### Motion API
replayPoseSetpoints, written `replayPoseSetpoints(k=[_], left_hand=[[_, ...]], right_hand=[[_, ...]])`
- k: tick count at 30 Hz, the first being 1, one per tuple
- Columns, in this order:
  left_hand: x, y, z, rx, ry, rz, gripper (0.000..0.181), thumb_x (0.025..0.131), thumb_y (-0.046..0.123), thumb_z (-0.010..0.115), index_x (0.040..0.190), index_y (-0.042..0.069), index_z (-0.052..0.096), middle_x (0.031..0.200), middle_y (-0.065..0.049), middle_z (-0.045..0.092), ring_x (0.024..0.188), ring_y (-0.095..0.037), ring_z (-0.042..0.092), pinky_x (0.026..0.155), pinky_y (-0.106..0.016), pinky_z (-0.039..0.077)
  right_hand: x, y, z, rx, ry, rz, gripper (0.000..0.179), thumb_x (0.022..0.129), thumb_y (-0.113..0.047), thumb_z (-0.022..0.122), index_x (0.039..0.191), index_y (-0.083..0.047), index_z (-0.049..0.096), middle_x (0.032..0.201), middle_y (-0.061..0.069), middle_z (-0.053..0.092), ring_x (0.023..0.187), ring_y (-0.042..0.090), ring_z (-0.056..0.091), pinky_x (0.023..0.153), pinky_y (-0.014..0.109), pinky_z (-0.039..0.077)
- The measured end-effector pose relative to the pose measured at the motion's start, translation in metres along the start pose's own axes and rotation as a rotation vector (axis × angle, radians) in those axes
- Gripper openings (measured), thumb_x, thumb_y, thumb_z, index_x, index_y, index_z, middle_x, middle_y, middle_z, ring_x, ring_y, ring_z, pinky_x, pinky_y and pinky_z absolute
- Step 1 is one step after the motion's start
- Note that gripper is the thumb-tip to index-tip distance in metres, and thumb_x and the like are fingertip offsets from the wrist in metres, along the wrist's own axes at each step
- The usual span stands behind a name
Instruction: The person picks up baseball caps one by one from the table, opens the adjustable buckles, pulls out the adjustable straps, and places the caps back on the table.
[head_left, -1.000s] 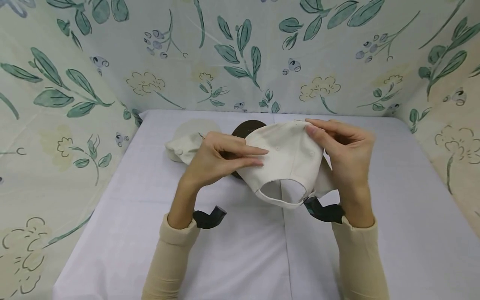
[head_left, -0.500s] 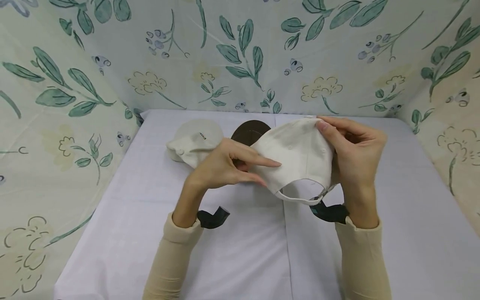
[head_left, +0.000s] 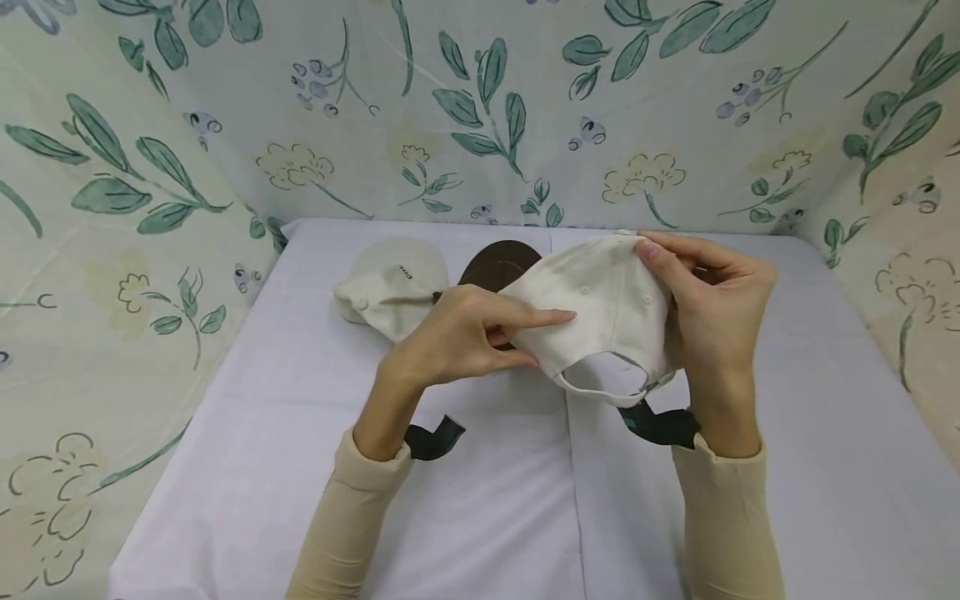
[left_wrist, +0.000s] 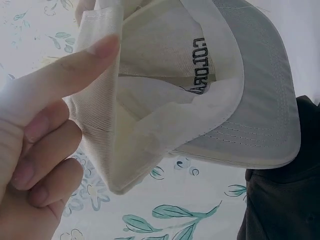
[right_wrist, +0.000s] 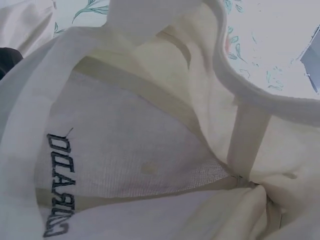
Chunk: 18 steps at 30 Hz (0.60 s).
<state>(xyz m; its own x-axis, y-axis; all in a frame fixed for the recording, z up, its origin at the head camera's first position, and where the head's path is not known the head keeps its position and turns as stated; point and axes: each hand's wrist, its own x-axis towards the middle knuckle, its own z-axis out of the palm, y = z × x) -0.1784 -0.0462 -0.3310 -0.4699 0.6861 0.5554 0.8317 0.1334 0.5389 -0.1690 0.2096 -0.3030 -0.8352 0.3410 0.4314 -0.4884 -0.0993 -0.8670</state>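
Note:
A white baseball cap hangs above the table between both hands, its rear opening and strap facing the body. My right hand pinches the top of its crown between thumb and fingers. At the left side of the cap, my left hand pinches the fabric near the edge, index finger stretched along the outside. Its other fingers are curled in the left wrist view. That view also shows the cap's underside, with a grey-white brim and dark stitched letters inside. The right wrist view is filled by the cap's lining.
Behind the left hand lie a dark brown cap, partly covered, and an off-white cap with small dark lettering. Both rest on a white-covered table. A floral cloth surrounds the table's back and sides.
Both hands and the white cap have shifted right. The left index finger has slid further across the cap, and the left thumb has moved down to its lower edge.

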Motion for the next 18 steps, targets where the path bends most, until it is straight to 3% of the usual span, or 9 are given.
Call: replayPoseSetpoints(k=[6, 9, 18], left_hand=[[-0.001, 0.002, 0.003, 0.111, -0.018, -0.039, 0.063, 0.073, 0.019, 0.095, 0.131, 0.014, 0.073, 0.063, 0.006, 0.036, 0.062, -0.002, 0.033, 0.059, -0.019, 0.028], [0.001, 0.003, 0.006, 0.144, -0.011, -0.027, 0.061, 0.074, 0.018, 0.094, 0.132, 0.015, 0.073, 0.063, 0.005, 0.040, 0.063, -0.002, 0.036, 0.060, -0.019, 0.031], [0.005, -0.002, 0.013, 0.121, 0.102, 0.064, 0.020, 0.084, 0.007, 0.085, 0.103, 0.013, 0.084, 0.061, 0.004, 0.049, 0.059, -0.002, 0.038, 0.058, -0.018, 0.032]], right_hand=[[0.001, 0.001, -0.001, -0.002, 0.005, 0.026, 0.024, 0.076, 0.005, 0.088, 0.093, 0.017, 0.076, 0.077, 0.011, 0.078, 0.048, 0.011, 0.052, 0.050, 0.015, 0.049], [0.001, 0.001, -0.001, -0.002, 0.018, 0.044, 0.026, 0.076, 0.004, 0.089, 0.093, 0.018, 0.076, 0.078, 0.012, 0.078, 0.048, 0.011, 0.054, 0.051, 0.015, 0.051], [0.001, 0.002, -0.001, 0.013, 0.023, 0.056, 0.026, 0.075, 0.006, 0.088, 0.094, 0.019, 0.075, 0.078, 0.013, 0.077, 0.048, 0.012, 0.054, 0.049, 0.016, 0.050]])
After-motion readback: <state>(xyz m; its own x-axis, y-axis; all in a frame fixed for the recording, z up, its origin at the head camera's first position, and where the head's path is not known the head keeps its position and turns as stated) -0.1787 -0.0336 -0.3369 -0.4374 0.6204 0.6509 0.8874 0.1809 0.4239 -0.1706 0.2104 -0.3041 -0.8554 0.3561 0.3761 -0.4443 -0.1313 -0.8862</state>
